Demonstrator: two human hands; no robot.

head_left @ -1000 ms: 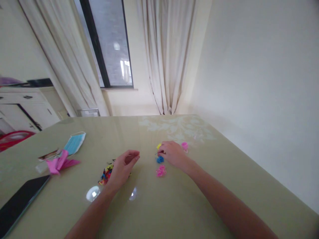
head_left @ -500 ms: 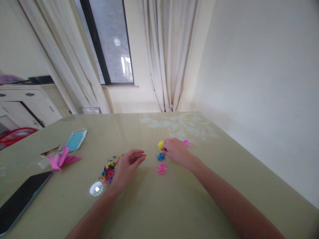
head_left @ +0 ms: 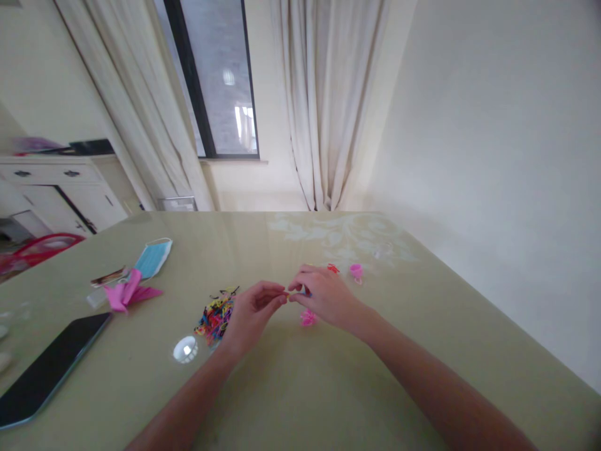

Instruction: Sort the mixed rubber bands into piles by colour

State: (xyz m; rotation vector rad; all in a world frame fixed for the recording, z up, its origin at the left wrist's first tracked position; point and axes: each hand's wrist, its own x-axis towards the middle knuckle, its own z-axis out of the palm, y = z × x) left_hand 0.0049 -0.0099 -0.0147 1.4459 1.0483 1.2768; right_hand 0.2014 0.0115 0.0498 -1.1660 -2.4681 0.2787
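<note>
My left hand [head_left: 253, 310] and my right hand [head_left: 323, 295] meet fingertip to fingertip above the olive table [head_left: 328, 388]. Both pinch something tiny between thumb and fingers; I cannot make out what it is. A heap of small multicoloured bands [head_left: 215, 313] lies just left of my left hand. A pink cluster [head_left: 307, 319] peeks out under my right hand. A small red piece [head_left: 333, 269] and a pink cluster [head_left: 356, 271] lie just beyond the right hand.
A black tablet [head_left: 49, 368] lies at the near left. Farther back on the left are a pink folded paper [head_left: 126, 292], a blue face mask [head_left: 153, 257] and a wrapper. A white cabinet, a curtained window and a bare wall stand beyond the table.
My two hands have come together: the left moved right, the right drew back toward it. The yellow and blue clusters are now hidden behind the right hand. The camera shifted a little.
</note>
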